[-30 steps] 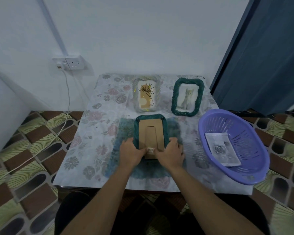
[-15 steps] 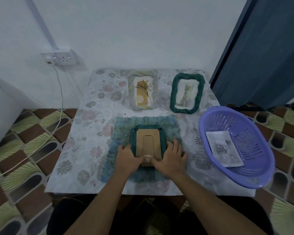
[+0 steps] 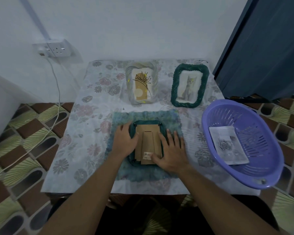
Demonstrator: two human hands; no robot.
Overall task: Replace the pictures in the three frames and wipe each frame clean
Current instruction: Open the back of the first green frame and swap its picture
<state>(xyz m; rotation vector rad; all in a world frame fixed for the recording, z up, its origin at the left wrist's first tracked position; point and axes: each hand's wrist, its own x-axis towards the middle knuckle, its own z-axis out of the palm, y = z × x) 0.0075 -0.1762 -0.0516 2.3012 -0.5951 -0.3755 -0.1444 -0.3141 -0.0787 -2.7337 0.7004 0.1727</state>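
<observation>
Left hand (image 3: 125,141) has slid up from the frame's near corner to its left edge since half a second ago; right hand (image 3: 171,153) stays about where it was and the frame hasn't shifted. I read both hands as flat and gripping nothing: left fingers lie fairly straight over the left rim, right fingers are spread straight across the right rim and onto the cloth, thumb pressing the lower backing just beside the barcode sticker (image 3: 147,155). Face-down frame (image 3: 147,123) sits in the middle of the fuzzy teal cloth (image 3: 143,173) on the floral table (image 3: 92,133), near the front edge. It has a dark green twisted rim and a brown cardboard backing board (image 3: 139,133), with a folded-flat stand (image 3: 149,143) down the centre and small black tabs at the top corners. Behind it, side by side but apart, are a pale frame (image 3: 129,78) with a flower drawing and a green frame (image 3: 174,85) with a cat picture, both facing me. Purple basket (image 3: 261,133) on the right overhangs the table edge and holds a rose picture (image 3: 227,146). Wall socket (image 3: 56,48) and white cable (image 3: 58,99) at left
</observation>
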